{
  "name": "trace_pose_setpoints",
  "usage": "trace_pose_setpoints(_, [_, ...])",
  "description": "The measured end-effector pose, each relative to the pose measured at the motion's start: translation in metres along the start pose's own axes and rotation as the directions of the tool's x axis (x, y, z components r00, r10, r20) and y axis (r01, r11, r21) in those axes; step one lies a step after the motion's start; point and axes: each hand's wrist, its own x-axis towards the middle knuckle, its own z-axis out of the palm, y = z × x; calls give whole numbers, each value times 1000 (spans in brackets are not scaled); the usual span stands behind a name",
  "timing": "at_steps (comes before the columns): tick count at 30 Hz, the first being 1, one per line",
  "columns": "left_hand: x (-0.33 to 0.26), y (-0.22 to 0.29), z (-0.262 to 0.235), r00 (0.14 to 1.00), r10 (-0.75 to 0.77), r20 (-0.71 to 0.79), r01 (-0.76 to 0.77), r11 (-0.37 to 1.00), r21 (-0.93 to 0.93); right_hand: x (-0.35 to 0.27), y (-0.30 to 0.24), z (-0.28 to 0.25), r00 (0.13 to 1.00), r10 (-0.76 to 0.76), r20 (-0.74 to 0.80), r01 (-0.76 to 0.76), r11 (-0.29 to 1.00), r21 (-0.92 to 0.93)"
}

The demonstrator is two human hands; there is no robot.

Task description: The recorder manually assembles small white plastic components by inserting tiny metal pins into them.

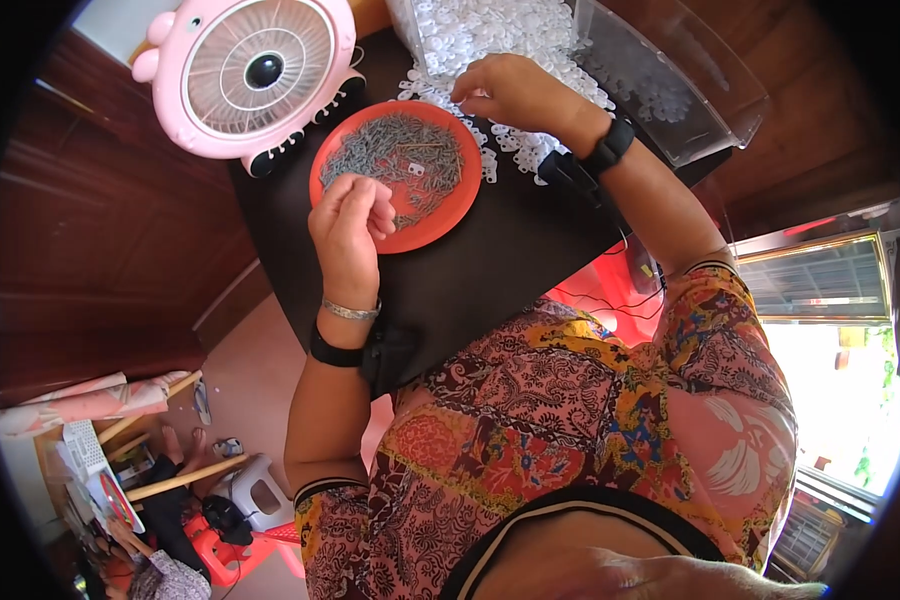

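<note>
A round orange-red plate (432,234) on the dark table holds many small grey screw-like pieces (390,140). One small white plastic piece (416,169) lies among them, near a thin brownish stick (428,146). My left hand (348,215) hovers over the plate's near left rim, fingers curled and pressed together; whatever they may hold is hidden. Beyond the plate's right side, my right hand (515,92) is at the edge of a big heap of small white plastic pieces (500,35). Its fingers are bent toward the thumb, and I cannot make out anything between them.
A pink animal-shaped fan (175,90) stands left of the plate. At the far right a clear plastic bin (710,110) lies beside the heap. Dark wrist straps with boxy parts sit on both my wrists. Another person (170,575) works at the lower left, near a grey stool (260,495).
</note>
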Motion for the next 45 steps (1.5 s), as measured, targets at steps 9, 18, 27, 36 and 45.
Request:
trace_pose_setpoints(9, [6,1,-3,998,-26,-50,22,996,-81,5,-64,37,977,-118,180,110,992,54])
trace_pose_setpoints(18, [6,0,-5,997,-46,-60,38,992,-119,5,-64,44,989,-80,122,63,988,141])
trace_pose_setpoints(27, [8,-3,-6,997,-56,-59,49,993,-108,14,-73,48,982,-95,166,107,992,-70])
trace_pose_setpoints(36, [9,-2,-2,990,-133,-36,131,989,-67,13,-72,33,989,-22,146,-115,504,856])
trace_pose_setpoints(45, [6,-4,-5,981,-185,64,192,974,-121,2,-98,21,994,-70,-84,109,718,688])
